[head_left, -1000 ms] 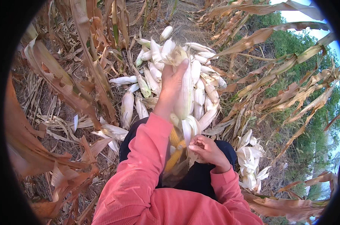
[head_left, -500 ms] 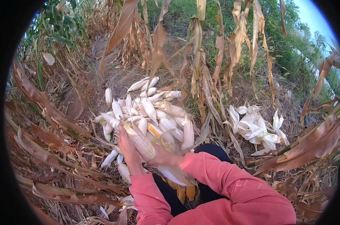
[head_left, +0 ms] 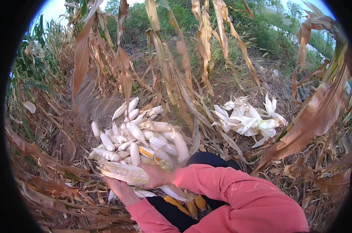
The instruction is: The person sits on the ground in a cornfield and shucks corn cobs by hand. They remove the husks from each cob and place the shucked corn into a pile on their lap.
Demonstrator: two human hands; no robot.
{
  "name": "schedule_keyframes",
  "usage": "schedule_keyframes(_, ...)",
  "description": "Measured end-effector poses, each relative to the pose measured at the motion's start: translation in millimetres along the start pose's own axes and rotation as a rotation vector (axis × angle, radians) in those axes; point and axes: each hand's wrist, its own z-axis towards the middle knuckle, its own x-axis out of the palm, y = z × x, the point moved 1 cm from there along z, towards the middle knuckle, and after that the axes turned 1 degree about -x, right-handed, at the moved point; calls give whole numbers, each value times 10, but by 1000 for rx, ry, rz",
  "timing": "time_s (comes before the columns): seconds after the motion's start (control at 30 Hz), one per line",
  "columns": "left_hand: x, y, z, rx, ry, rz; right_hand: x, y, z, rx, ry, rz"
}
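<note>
A large ear of corn [head_left: 125, 173] in its pale husk lies tilted across my two hands, just in front of the pile. My left hand [head_left: 121, 190] supports it from below, fingers mostly hidden behind it. At its right end my right hand [head_left: 156, 175] is closed around the base, with the forearm in a pink sleeve. Behind my hands a heap of ears in whitish husks [head_left: 135, 134] covers the ground; one partly bared ear [head_left: 148, 152] shows yellow kernels. Several bare yellow cobs [head_left: 192, 207] rest between my dark-trousered legs.
Stripped pale husks [head_left: 250, 120] form a loose pile to the right. Dry corn stalks [head_left: 160, 50] hang down ahead, and a broad brown leaf [head_left: 314, 116] leans in at the right. Dry leaves [head_left: 55, 186] litter the left side.
The ear in my hands has swung from steeply slanted to nearly level and moved left. My left hand has dropped lower beneath it. The whole view has shifted.
</note>
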Motion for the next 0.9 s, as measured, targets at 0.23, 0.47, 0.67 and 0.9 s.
schedule_keyframes(0.23, -332, 337, 91, -163, 18, -9, -140, 146, 70, -97, 55, 184)
schedule_keyframes(0.47, 445, 296, -465, -8, 2, 35, 7, -223, 165, 381, -9, 1244)
schedule_keyframes(0.67, 468, 273, -265, -163, 53, -180, 285, -654, 238, 590, -156, 1313)
schedule_keyframes(0.9, 213, -10, -191, -226, 373, -232, -610, -851, 642, 397, -895, 1484)
